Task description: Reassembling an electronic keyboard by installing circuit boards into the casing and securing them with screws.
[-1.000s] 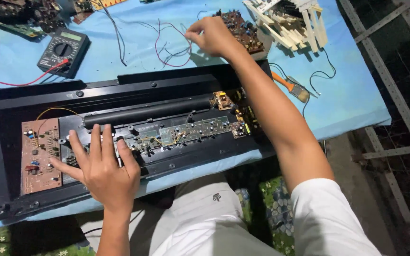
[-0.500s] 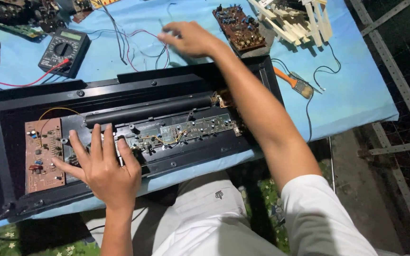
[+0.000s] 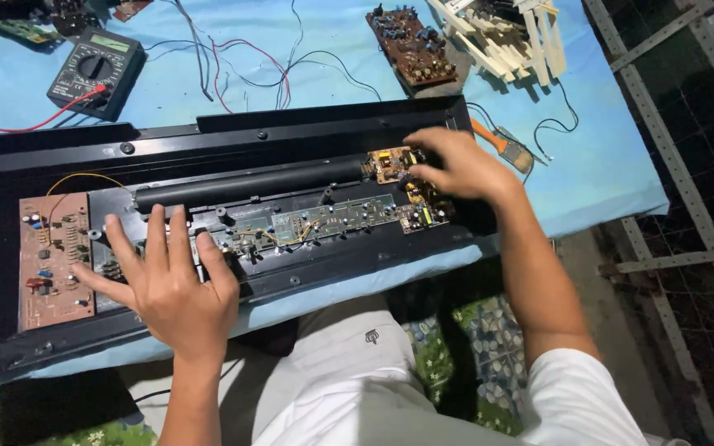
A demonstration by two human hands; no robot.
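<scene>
Currently: Both Hands on the Opened Black Chassis

The long black chassis (image 3: 208, 161) lies across the middle of the frame on the blue-covered tabletop (image 3: 605, 165). The left hand (image 3: 167, 285) rests flat at lower left, fingers spread, palm down, just right of the brown circuit board (image 3: 53, 258). The right hand (image 3: 456, 165) is at the chassis's right end, fingers curled over the small yellow board (image 3: 388, 163); whether it grips anything cannot be told. One multimeter (image 3: 97, 70) sits at upper left. Two loose items lie at upper right: one brown board (image 3: 411, 45), one white frame (image 3: 506, 37).
</scene>
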